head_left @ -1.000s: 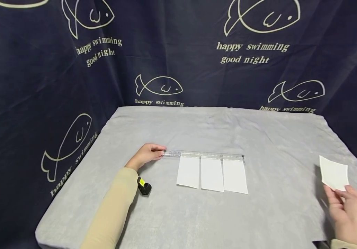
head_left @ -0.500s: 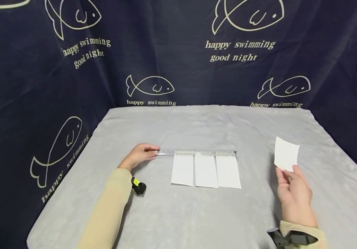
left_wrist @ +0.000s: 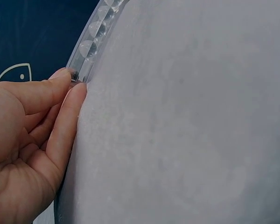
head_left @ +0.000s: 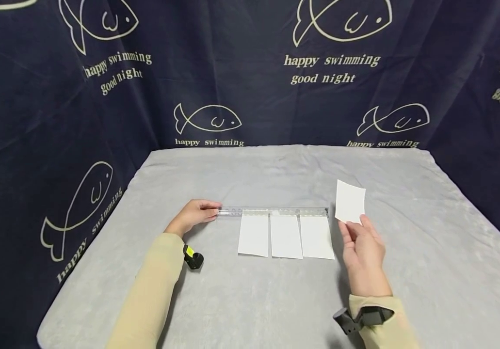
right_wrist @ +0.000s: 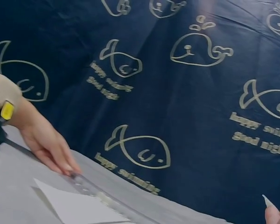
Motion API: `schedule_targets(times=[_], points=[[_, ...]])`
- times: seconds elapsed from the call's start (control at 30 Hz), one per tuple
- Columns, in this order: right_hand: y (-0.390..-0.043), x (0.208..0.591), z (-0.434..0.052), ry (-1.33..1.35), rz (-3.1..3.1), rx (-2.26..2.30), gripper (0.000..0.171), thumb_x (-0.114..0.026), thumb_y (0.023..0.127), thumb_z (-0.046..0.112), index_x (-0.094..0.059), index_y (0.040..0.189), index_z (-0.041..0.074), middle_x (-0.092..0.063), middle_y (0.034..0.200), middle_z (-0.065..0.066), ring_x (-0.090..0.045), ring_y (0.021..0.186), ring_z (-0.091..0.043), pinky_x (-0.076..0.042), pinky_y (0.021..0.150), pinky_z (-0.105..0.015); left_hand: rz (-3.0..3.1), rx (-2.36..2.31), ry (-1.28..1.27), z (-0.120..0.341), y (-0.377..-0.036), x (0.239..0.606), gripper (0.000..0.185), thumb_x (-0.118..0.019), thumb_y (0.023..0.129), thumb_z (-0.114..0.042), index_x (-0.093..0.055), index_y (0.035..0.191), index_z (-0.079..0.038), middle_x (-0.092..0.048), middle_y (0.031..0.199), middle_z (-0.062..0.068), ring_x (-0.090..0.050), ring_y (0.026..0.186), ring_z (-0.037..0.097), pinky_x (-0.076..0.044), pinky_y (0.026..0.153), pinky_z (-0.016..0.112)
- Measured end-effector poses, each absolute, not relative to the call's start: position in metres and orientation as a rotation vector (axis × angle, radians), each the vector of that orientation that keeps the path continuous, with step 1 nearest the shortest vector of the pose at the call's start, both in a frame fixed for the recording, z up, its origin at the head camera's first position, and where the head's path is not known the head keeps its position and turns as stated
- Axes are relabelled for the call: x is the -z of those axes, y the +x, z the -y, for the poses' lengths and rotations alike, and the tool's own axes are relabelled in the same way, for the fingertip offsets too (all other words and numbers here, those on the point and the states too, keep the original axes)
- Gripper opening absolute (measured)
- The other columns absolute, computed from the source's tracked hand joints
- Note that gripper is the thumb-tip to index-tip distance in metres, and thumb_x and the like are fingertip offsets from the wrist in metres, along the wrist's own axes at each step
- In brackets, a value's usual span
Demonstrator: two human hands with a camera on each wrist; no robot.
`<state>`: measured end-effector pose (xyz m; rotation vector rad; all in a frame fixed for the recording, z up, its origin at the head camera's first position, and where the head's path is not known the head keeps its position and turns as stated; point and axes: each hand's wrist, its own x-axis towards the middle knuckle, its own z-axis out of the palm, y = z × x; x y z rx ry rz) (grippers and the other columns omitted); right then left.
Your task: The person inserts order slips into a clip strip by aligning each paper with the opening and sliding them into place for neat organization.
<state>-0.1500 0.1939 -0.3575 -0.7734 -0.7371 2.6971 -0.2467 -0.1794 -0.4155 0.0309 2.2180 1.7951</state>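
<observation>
A clear plastic strip lies across the grey table cloth, with three white cards hanging side by side from its near edge. My left hand pinches the strip's left end; the left wrist view shows thumb and forefinger closed on the clear strip. My right hand holds a fourth white card upright by its lower edge, just off the strip's right end. In the right wrist view the strip and a card show low, with only my right fingertips at the corner.
Dark blue fabric printed with fish hangs behind and at both sides of the table. A black wrist camera with a yellow tag sits on my left sleeve, another on my right. The table's right edge drops off.
My right hand has carried the loose white card from the table's far right leftward and up to the strip's right end. The left hand has kept its hold on the strip.
</observation>
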Motion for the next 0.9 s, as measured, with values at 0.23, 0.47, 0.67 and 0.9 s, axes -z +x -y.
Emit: schedule_targets(times=[0.23,0.47,0.67,0.9], points=[[-0.154,0.356,-0.161,-0.724,0.968,-2.677,0.068,-0.047,0.083,-0.022,-0.032,0.144,0.003,-0.041,0.113,-0.009,-0.053,0.081,-0.012,-0.05,0.08,-0.018,-2.201,-1.815,0.053,0.181,-0.249,0.414,0.032,-0.057,0.089,0.007,-0.056,0.121,0.01,-0.056,0.117,0.024,-0.061,0.089,0.013,-0.051,0.084,0.026],[-0.155,0.36,-0.13,-0.693,1.143,-2.682,0.061,-0.048,0.085,-0.016,-0.033,0.142,-0.001,-0.045,0.111,-0.009,-0.056,0.075,-0.008,-0.051,0.077,-0.015,-2.195,-1.808,0.023,0.182,-0.252,0.416,0.032,-0.058,0.089,0.005,-0.057,0.121,0.008,-0.056,0.118,0.023,-0.061,0.091,0.014,-0.051,0.084,0.025],[-0.153,0.368,-0.1,-0.669,1.24,-2.694,0.06,-0.046,0.084,-0.019,-0.034,0.141,-0.004,-0.045,0.107,-0.013,-0.06,0.069,-0.007,-0.05,0.079,-0.017,-2.189,-1.798,-0.008,0.182,-0.254,0.417,0.031,-0.059,0.089,0.003,-0.058,0.12,0.007,-0.057,0.119,0.022,-0.061,0.094,0.016,-0.051,0.084,0.026],[-0.148,0.377,-0.072,-0.653,1.299,-2.708,0.058,-0.046,0.083,-0.022,-0.037,0.138,-0.007,-0.04,0.122,-0.023,-0.062,0.069,-0.01,-0.052,0.077,-0.02,-2.2,-1.783,-0.015,0.181,-0.251,0.415,0.031,-0.057,0.09,0.003,-0.058,0.12,0.007,-0.056,0.12,0.022,-0.061,0.096,0.017,-0.051,0.084,0.025]])
